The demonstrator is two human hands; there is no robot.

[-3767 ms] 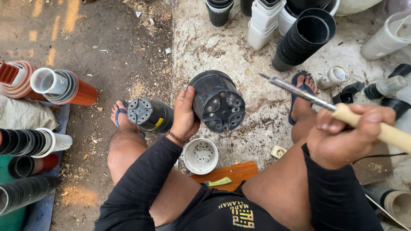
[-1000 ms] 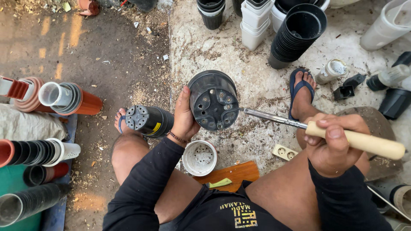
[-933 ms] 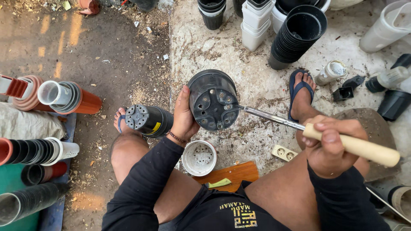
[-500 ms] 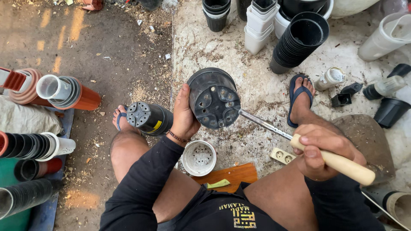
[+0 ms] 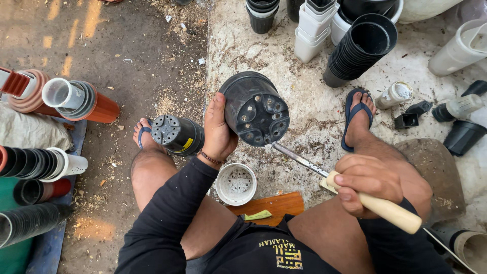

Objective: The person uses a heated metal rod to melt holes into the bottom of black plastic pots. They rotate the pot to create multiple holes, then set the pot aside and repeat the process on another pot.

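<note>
My left hand [image 5: 219, 129] grips a black plastic pot [image 5: 255, 107] by its side, its holed bottom turned up toward me. My right hand [image 5: 369, 183] is closed on the pale wooden handle of a metal rod tool [image 5: 299, 158]. The rod's tip meets the lower edge of the pot's bottom. A stack of black pots [image 5: 177, 135] lies on its side by my left foot. A small white pot [image 5: 236, 183] stands between my legs, beside a brown wooden board [image 5: 276, 204].
Stacks of black pots [image 5: 361, 46] and white square pots [image 5: 314, 28] stand on the concrete ahead. Orange, white and black pot stacks [image 5: 71, 99] lie at the left. A white bottle [image 5: 395, 94] and loose black pots [image 5: 462, 136] lie at the right.
My right hand has swung down from a raised position, bringing the rod's tip to the pot's bottom. Over the last second the hand has dropped lower and closer to me. The left hand keeps the pot.
</note>
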